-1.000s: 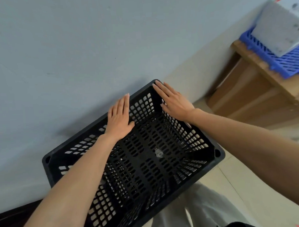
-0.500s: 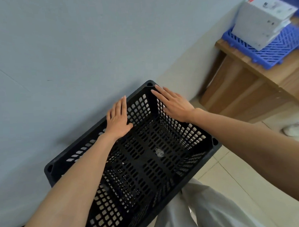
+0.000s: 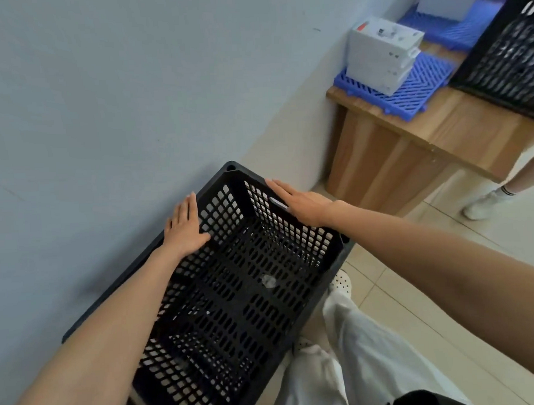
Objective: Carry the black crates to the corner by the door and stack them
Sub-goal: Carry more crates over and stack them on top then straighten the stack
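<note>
A black perforated crate (image 3: 239, 295) sits on the floor against the grey wall, open side up. My left hand (image 3: 184, 227) lies flat on its wall-side rim, fingers straight and together. My right hand (image 3: 299, 202) rests flat on the far short rim, fingers stretched toward the corner. Neither hand curls around the plastic. A small pale scrap (image 3: 269, 281) lies on the crate's bottom. A second black crate (image 3: 507, 54) stands on the wooden table at the upper right, partly cut off by the frame edge.
A wooden table (image 3: 410, 141) stands right of the crate, carrying blue plastic grids (image 3: 407, 89) and white boxes (image 3: 381, 50). Another person's leg and white shoe (image 3: 486, 205) are beside the table. My own pale trousers (image 3: 342, 352) and shoe touch the crate's near side. Tiled floor lies to the right.
The view has swung left and down, bringing the table, boxes and the second crate into sight. Both hands keep their flat positions on the crate's rims.
</note>
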The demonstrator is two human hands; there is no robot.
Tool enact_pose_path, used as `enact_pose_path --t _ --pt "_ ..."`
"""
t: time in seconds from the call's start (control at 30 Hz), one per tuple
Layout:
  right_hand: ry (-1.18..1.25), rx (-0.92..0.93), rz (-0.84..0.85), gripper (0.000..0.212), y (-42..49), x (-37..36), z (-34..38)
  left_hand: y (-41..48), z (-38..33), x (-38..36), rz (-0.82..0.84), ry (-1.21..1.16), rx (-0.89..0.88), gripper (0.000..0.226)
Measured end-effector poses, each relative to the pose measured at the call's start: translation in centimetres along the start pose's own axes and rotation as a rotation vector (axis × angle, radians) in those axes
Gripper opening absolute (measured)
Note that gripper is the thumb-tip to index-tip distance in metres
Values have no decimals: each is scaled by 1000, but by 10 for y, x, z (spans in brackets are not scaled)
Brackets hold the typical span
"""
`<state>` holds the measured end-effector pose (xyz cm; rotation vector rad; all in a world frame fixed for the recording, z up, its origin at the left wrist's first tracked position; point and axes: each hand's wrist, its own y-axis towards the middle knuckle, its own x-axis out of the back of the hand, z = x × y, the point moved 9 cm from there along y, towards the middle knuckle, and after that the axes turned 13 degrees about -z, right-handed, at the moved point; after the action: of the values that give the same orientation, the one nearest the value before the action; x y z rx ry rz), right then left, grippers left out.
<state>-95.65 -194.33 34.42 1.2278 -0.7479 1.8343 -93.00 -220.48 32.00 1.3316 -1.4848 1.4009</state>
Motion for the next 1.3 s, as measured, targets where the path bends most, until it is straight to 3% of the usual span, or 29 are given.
enact_pose_path --t 0.2,0.9,1.3 --pt "-5 -52 -15 98 1 2 1 0 -6 6 -25 15 44 102" --pt "60 -27 -71 106 5 -4 15 4 4 7 -27 23 62 112" --pt "-6 -16 -18 95 1 -7 11 -8 -7 9 5 -20 110 101"
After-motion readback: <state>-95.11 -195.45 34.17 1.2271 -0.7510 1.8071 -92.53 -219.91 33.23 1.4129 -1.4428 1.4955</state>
